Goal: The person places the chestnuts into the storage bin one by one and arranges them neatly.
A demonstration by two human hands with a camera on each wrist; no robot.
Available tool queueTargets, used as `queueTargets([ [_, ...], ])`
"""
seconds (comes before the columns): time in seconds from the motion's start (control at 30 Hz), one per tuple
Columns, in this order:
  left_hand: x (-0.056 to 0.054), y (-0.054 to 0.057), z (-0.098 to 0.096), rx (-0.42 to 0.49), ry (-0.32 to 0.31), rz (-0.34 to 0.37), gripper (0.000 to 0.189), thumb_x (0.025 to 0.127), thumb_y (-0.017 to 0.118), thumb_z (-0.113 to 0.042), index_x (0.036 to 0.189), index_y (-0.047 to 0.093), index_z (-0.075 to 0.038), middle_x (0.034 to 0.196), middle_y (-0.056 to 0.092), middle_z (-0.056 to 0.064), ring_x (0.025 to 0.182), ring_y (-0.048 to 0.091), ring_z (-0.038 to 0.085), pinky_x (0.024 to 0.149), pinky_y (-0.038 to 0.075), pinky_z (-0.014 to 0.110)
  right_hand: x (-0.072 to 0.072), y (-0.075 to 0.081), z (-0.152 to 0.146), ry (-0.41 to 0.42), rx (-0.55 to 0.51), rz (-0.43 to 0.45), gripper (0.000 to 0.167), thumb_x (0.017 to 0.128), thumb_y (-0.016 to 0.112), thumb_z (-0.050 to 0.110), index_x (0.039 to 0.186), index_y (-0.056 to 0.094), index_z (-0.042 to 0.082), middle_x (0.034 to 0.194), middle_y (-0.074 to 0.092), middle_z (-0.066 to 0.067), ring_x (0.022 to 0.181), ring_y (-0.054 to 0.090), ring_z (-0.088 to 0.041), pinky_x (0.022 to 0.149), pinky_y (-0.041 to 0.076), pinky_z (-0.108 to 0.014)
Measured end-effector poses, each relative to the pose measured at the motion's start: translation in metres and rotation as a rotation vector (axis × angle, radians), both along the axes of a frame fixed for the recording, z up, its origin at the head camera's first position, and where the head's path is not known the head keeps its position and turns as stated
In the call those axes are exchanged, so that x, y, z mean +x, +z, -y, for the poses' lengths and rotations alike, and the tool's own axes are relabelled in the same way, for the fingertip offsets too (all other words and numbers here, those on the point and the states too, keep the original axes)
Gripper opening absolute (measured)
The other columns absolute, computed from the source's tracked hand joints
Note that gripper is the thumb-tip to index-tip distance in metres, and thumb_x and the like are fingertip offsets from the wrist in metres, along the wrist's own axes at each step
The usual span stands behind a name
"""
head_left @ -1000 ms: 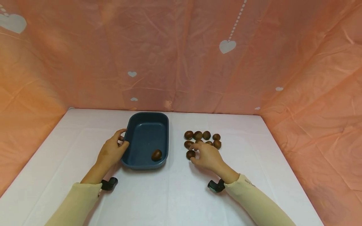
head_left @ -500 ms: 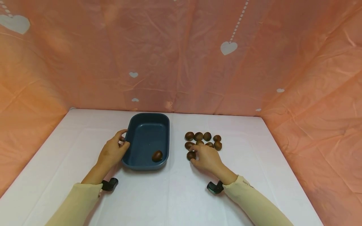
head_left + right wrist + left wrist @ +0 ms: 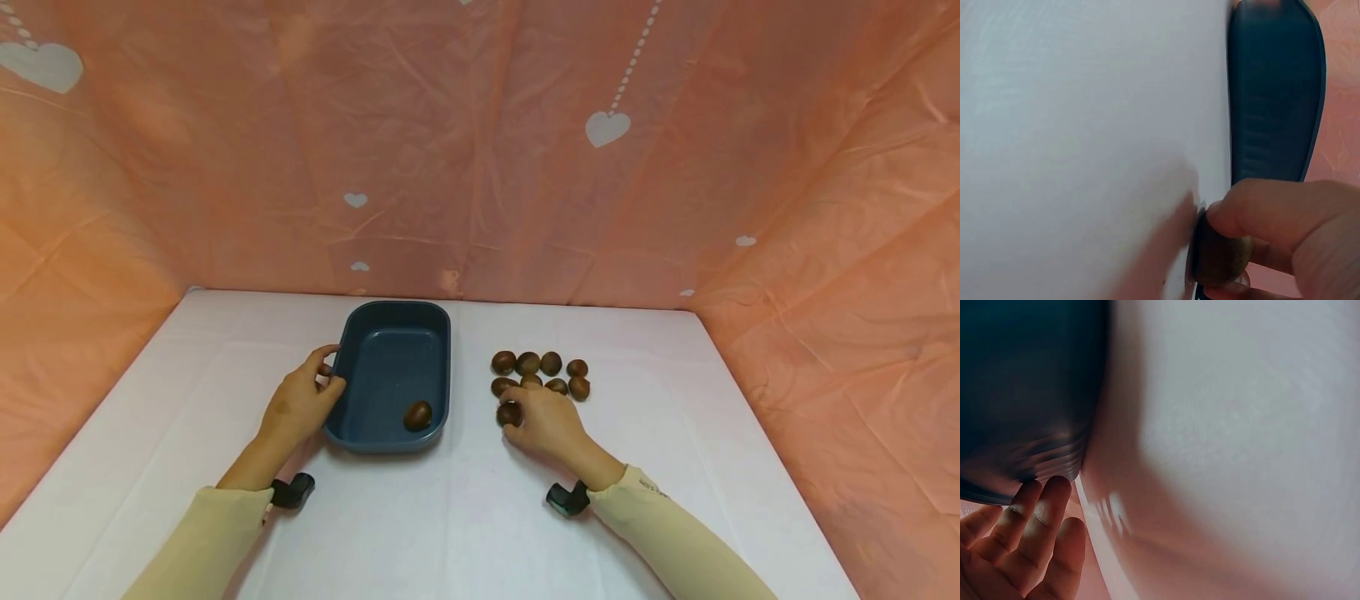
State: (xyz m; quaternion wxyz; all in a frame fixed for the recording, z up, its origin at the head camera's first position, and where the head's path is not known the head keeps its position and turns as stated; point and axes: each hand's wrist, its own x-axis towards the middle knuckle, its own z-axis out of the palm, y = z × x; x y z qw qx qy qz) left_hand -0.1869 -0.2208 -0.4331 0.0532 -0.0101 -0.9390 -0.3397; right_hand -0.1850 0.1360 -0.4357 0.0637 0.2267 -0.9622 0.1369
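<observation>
My left hand (image 3: 302, 400) rests against the left side of a dark blue rectangular plastic tub (image 3: 337, 425). In the left wrist view its fairly straight fingers (image 3: 1044, 519) touch the tub's outer wall. One shiny brown chestnut (image 3: 417, 416) lies in the tub's near right corner. To the right of the tub, my right hand (image 3: 549, 425) pinches another chestnut (image 3: 509, 415) between thumb and fingers, at table level. The right wrist view has the thumb pressed on this chestnut (image 3: 1222, 253). Several chestnuts (image 3: 528, 363) lie in two rows just beyond that hand, which partly hides the nearer row.
A white cloth (image 3: 450, 533) covers the table. Orange sheeting (image 3: 480, 167) with pale hearts stands behind it and along both sides. Each wrist carries a small black camera, one on the left (image 3: 294, 492) and one on the right (image 3: 567, 500).
My right thumb and fingers have closed slightly around the nearest chestnut, which stays at the same spot. My left hand and the tub have kept their places; the head view has shifted a little.
</observation>
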Motion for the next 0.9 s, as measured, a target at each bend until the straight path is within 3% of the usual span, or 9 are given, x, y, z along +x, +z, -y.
queueTargets([
  [0.3,0.0,-0.002,0.0,-0.001,0.0,-0.003,0.053,0.092,0.05,-0.021,0.143,0.04,-0.009,0.113,0.063,0.018,0.093,0.065,0.03,0.076,0.049,0.042,-0.001,0.0,0.0,0.013,-0.021,-0.023,0.027,0.068,0.071,0.025,0.094,0.066,0.021,0.088,0.062,0.0,0.055,0.045,-0.012,0.048,0.035,-0.027],
  [0.53,0.0,0.0,0.0,0.0,-0.001,-0.006,0.053,0.092,0.05,-0.021,0.143,0.04,-0.009,0.113,0.063,0.019,0.093,0.065,0.03,0.076,0.049,0.042,-0.005,0.014,0.005,0.022,-0.068,0.006,0.031,0.068,0.072,0.025,0.098,0.068,0.024,0.087,0.065,0.005,0.062,0.05,-0.01,0.052,0.038,-0.027],
  [0.67,0.001,0.002,-0.001,0.005,-0.005,-0.007,0.053,0.092,0.05,-0.021,0.143,0.04,-0.009,0.114,0.063,0.019,0.094,0.065,0.03,0.076,0.049,0.043,-0.006,0.02,0.008,0.052,-0.107,-0.019,0.032,0.067,0.073,0.024,0.099,0.069,0.023,0.089,0.067,0.008,0.069,0.055,-0.009,0.054,0.041,-0.026],
  [0.9,0.0,0.001,-0.001,0.005,-0.002,-0.011,0.053,0.092,0.051,-0.02,0.143,0.04,-0.009,0.113,0.062,0.018,0.093,0.065,0.029,0.076,0.049,0.042,-0.01,0.031,0.017,0.118,-0.15,-0.045,0.033,0.068,0.072,0.023,0.101,0.07,0.021,0.092,0.065,0.003,0.072,0.054,-0.01,0.058,0.044,-0.024],
])
